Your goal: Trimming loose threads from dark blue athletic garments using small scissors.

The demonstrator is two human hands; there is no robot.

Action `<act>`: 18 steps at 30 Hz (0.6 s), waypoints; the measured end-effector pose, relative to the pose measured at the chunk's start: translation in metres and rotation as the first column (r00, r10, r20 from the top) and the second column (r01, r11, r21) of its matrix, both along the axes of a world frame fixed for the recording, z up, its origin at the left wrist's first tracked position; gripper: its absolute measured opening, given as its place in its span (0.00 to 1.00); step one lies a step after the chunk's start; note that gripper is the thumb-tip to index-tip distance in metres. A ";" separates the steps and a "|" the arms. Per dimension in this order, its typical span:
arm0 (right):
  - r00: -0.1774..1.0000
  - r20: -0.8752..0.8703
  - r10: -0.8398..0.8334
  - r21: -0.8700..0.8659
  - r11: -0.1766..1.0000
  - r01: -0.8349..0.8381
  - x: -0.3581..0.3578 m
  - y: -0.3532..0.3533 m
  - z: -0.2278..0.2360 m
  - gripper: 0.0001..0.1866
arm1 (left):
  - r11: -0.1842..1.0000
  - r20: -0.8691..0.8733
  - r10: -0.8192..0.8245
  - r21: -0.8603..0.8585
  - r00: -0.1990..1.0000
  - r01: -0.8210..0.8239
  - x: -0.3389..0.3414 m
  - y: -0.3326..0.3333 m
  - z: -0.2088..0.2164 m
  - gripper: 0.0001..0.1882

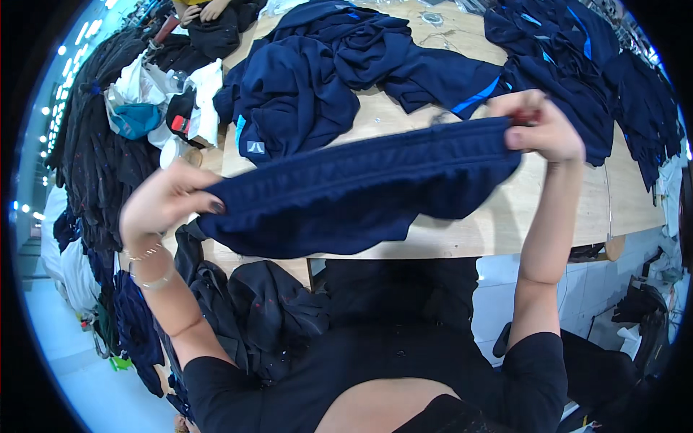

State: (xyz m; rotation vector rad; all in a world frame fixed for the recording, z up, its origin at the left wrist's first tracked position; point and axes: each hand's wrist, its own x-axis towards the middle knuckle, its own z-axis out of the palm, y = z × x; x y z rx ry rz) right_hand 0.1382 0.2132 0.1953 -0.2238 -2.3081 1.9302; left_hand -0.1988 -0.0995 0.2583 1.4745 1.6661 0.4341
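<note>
A navy garment with a gathered elastic waistband along its top edge is stretched between my two hands, above the front of the table. My left hand pinches one end of the band between thumb and fingers. Higher up, my right hand grips the other end, and a small dark red thing shows among its fingers, too blurred to name. Just beyond lies a heap of navy garments with bright blue trim.
The wooden table carries another navy pile at the far right. Black garments hang along the left, beside a white bag and a tape roll. Dark cloth lies near my left elbow. Another person's hands show at the far left.
</note>
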 end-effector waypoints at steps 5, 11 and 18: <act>1.000 0.002 -0.002 0.221 0.975 0.002 -0.017 -0.002 -0.007 0.09 | 0.992 0.121 -0.105 -0.058 0.987 0.112 0.038 0.034 -0.113 0.11; 0.993 0.034 0.114 0.057 0.992 -0.115 -0.035 -0.010 -0.031 0.09 | 0.925 0.262 -0.063 0.379 0.963 -0.043 0.113 0.103 -0.151 0.39; 0.999 0.032 -0.039 0.179 0.983 0.033 -0.041 0.001 -0.045 0.13 | 0.995 0.676 0.004 0.069 0.737 -0.069 0.142 0.122 -0.137 0.16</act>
